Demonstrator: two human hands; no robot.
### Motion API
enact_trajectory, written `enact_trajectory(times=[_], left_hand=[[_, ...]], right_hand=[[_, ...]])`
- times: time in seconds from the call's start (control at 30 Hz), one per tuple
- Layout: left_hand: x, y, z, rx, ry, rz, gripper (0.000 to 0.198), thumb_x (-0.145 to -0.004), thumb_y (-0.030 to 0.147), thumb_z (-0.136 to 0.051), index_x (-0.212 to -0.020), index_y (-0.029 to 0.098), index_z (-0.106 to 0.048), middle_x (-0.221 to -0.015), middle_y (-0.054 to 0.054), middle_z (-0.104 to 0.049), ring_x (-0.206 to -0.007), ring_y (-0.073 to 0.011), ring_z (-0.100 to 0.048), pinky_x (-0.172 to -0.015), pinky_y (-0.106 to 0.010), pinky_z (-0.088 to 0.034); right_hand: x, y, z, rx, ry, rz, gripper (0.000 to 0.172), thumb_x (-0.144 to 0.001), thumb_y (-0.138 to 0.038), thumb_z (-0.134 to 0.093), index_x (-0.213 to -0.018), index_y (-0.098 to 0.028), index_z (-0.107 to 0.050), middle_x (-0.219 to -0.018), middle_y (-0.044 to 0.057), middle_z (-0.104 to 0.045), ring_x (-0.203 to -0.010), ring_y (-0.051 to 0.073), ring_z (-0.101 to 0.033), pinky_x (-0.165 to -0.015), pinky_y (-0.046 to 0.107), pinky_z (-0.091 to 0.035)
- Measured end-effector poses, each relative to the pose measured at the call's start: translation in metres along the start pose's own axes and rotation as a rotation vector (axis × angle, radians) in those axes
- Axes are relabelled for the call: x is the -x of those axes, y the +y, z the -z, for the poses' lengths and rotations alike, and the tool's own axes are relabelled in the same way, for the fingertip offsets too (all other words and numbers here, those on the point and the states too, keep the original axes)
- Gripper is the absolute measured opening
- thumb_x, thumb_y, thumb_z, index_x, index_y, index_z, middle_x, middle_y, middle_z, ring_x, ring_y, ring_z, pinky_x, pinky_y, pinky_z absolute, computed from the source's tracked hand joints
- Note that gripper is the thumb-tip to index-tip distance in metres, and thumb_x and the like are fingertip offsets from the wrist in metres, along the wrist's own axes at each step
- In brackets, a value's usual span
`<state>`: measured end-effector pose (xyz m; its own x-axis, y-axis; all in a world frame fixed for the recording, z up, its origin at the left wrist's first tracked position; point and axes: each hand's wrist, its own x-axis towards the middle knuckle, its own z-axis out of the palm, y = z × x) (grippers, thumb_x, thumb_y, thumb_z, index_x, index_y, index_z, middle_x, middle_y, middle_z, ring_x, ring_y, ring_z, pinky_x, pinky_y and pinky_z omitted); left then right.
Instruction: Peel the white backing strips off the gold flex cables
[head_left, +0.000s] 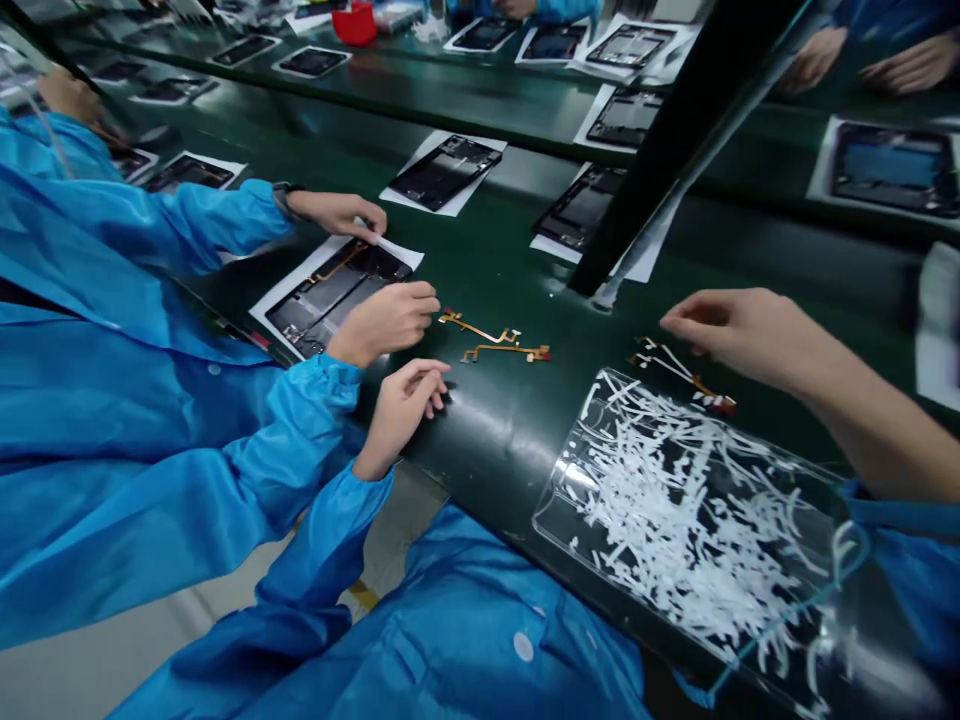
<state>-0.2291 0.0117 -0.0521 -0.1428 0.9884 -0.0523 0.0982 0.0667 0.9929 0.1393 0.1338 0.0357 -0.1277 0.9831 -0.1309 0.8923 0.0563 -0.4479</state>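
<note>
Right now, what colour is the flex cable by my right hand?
The flex cable near your right hand is orange with white tabs; head view.

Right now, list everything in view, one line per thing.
belt: one, dark green, across the view
flex cables: two, orange, mid-belt
third cable: one, orange, at the tray's far edge
tray: one, clear, near right
strips: many, white, in the tray
device frames: several, black, on white sheets along the belt
container: one, red, far back
post: one, black, slanting, upper right
co-worker: one, blue coat, left, hands at a frame
left hand: bare, belt edge, holding nothing
right hand: bare, above the third cable
</note>
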Motion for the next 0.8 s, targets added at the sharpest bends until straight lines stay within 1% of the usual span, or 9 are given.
enact_trajectory(times=[0.07, 0.17, 0.27, 0.37, 0.47, 0.57, 0.63, 0.7, 0.8], left_hand=[[0.003, 0.001, -0.001, -0.026, 0.029, -0.037, 0.024, -0.092, 0.034, -0.062, -0.100, 0.014, -0.072, -0.071, -0.001, -0.064, -0.055, -0.0079, -0.058, -0.048, -0.017, -0.043], [0.006, 0.004, 0.000, -0.048, 0.050, -0.056, 0.024, -0.093, 0.034, -0.061, -0.101, 0.015, -0.072, -0.068, 0.000, -0.063, -0.054, -0.0083, -0.057, -0.049, -0.019, -0.042], [0.007, 0.006, 0.000, -0.077, 0.053, -0.055, 0.023, -0.092, 0.034, -0.062, -0.100, 0.015, -0.073, -0.067, 0.000, -0.063, -0.053, -0.0088, -0.056, -0.050, -0.020, -0.043], [0.008, 0.005, -0.001, -0.098, 0.060, -0.059, 0.023, -0.092, 0.034, -0.063, -0.099, 0.015, -0.073, -0.066, 0.000, -0.062, -0.053, -0.0090, -0.055, -0.051, -0.020, -0.043], [0.009, 0.004, -0.002, -0.107, 0.069, -0.078, 0.022, -0.093, 0.032, -0.062, -0.100, 0.014, -0.072, -0.066, 0.001, -0.062, -0.054, -0.0085, -0.055, -0.050, -0.020, -0.043], [0.009, 0.002, -0.001, -0.116, 0.067, -0.094, 0.020, -0.094, 0.030, -0.061, -0.100, 0.015, -0.073, -0.066, 0.001, -0.061, -0.054, -0.0083, -0.055, -0.050, -0.020, -0.044], [0.009, 0.001, -0.001, -0.121, 0.069, -0.102, 0.019, -0.094, 0.030, -0.061, -0.099, 0.017, -0.073, -0.065, 0.001, -0.061, -0.054, -0.0086, -0.055, -0.050, -0.021, -0.044], [0.008, -0.001, -0.001, -0.121, 0.067, -0.110, 0.017, -0.094, 0.032, -0.062, -0.098, 0.020, -0.073, -0.065, 0.001, -0.061, -0.053, -0.0092, -0.055, -0.049, -0.022, -0.044], [0.008, -0.003, -0.002, -0.124, 0.069, -0.118, 0.015, -0.093, 0.033, -0.063, -0.096, 0.024, -0.074, -0.063, 0.001, -0.061, -0.052, -0.0102, -0.054, -0.047, -0.023, -0.043]], right_hand=[[0.000, 0.021, 0.001, 0.072, 0.013, 0.020, 0.016, -0.082, -0.036, -0.077, -0.082, -0.019, -0.077, -0.073, 0.006, -0.073, -0.060, 0.018, -0.062, -0.058, 0.031, -0.040], [-0.003, 0.041, -0.013, 0.063, 0.000, 0.054, 0.023, -0.079, -0.038, -0.080, -0.090, -0.018, -0.076, -0.083, 0.009, -0.074, -0.066, 0.019, -0.064, -0.059, 0.030, -0.043], [-0.005, 0.048, -0.028, 0.067, 0.047, 0.115, 0.024, -0.085, -0.038, -0.072, -0.097, -0.018, -0.075, -0.092, 0.012, -0.071, -0.073, 0.020, -0.062, -0.063, 0.031, -0.043], [-0.006, 0.051, -0.034, 0.069, 0.070, 0.159, 0.017, -0.090, -0.032, -0.064, -0.091, -0.019, -0.074, -0.092, 0.011, -0.066, -0.078, 0.020, -0.059, -0.067, 0.031, -0.042], [-0.009, 0.054, -0.034, 0.062, 0.034, 0.164, 0.016, -0.089, -0.030, -0.063, -0.082, -0.018, -0.072, -0.086, 0.009, -0.065, -0.074, 0.019, -0.058, -0.067, 0.031, -0.042], [-0.015, 0.058, -0.033, 0.056, 0.024, 0.140, 0.026, -0.088, -0.041, -0.068, -0.092, -0.016, -0.074, -0.092, 0.012, -0.068, -0.078, 0.020, -0.061, -0.070, 0.033, -0.044], [-0.020, 0.061, -0.032, 0.061, 0.064, 0.114, 0.048, -0.084, -0.052, -0.073, -0.111, -0.013, -0.073, -0.110, 0.020, -0.066, -0.095, 0.027, -0.061, -0.079, 0.037, -0.045], [-0.023, 0.065, -0.030, 0.066, 0.106, 0.078, 0.065, -0.078, -0.057, -0.077, -0.121, -0.009, -0.070, -0.122, 0.027, -0.062, -0.109, 0.034, -0.057, -0.084, 0.042, -0.044], [-0.023, 0.072, -0.022, 0.036, 0.104, 0.047, 0.054, -0.085, -0.056, -0.070, -0.111, -0.009, -0.074, -0.115, 0.024, -0.066, -0.105, 0.031, -0.059, -0.083, 0.040, -0.043]])
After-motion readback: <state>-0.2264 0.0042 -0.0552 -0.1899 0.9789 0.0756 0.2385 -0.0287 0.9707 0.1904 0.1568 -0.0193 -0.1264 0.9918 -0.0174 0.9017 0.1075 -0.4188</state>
